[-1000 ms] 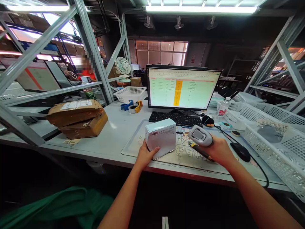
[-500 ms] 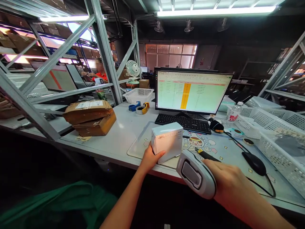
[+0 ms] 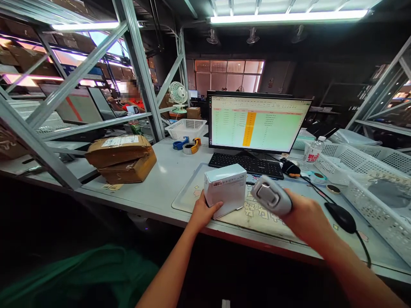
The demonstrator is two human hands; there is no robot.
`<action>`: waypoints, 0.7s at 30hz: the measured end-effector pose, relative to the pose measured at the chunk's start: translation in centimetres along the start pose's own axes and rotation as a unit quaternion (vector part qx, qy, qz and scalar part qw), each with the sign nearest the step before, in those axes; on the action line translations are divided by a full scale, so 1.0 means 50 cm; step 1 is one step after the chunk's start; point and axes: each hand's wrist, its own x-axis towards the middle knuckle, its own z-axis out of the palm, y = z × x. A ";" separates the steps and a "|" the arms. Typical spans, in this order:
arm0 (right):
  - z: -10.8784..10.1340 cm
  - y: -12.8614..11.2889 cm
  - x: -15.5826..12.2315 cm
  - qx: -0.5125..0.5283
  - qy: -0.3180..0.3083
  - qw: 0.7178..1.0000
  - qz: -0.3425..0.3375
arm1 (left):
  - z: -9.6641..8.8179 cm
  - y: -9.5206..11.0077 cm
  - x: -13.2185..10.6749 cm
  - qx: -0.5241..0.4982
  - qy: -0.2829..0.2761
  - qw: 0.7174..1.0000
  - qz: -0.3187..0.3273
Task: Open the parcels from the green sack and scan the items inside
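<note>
My left hand grips a small white box at its lower left corner, thumb across the front. The box stands tilted on the desk mat, with a printed barcode label near the top of its front face. In my right hand is a grey and white barcode scanner, its head turned left toward the box, a short gap apart. My right fingers wrap round its handle, which is mostly hidden. Behind both stands a black keyboard below a monitor showing a spreadsheet.
Brown cartons are stacked at the left beside a metal rack post. Tape dispensers lie near a white basket. At the right are a black mouse, a water bottle and white perforated baskets. Another person sits far left.
My right hand has moved the scanner up and away over the mat. A reddish glow on the box's front is gone. My left hand and the box stay nearly still.
</note>
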 end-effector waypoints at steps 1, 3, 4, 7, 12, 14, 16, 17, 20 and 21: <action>0.024 0.035 0.018 -0.038 -0.013 0.998 0.056 | 0.000 0.001 -0.001 0.001 0.001 1.000 0.004; 0.075 0.113 0.049 -0.107 -0.062 0.980 0.155 | 0.001 0.000 -0.001 0.001 0.002 1.000 0.010; 0.101 0.153 0.059 -0.130 -0.089 0.968 0.193 | 0.001 0.000 0.000 0.000 0.002 1.000 0.012; 0.169 0.258 0.061 -0.136 -0.152 0.940 0.273 | 0.000 -0.004 0.002 -0.003 0.002 1.000 0.012; 0.219 0.327 0.027 -0.114 -0.165 0.932 0.301 | -0.002 -0.006 0.004 -0.001 -0.005 1.000 -0.009; 0.211 0.315 0.029 -0.130 -0.163 0.930 0.302 | -0.002 -0.007 0.005 0.006 -0.001 1.000 -0.018; 0.198 0.288 0.048 -0.147 -0.150 0.932 0.297 | 0.000 -0.007 0.007 0.013 0.010 1.000 -0.024; 0.193 0.272 0.064 -0.146 -0.137 0.938 0.284 | 0.001 -0.006 0.008 0.017 0.017 0.999 -0.025; 0.204 0.231 0.129 -0.103 -0.120 0.962 0.223 | 0.004 -0.003 0.012 0.027 0.030 0.999 -0.022; 0.217 0.221 0.152 -0.085 -0.132 0.966 0.205 | 0.004 -0.002 0.013 0.030 0.031 0.999 -0.021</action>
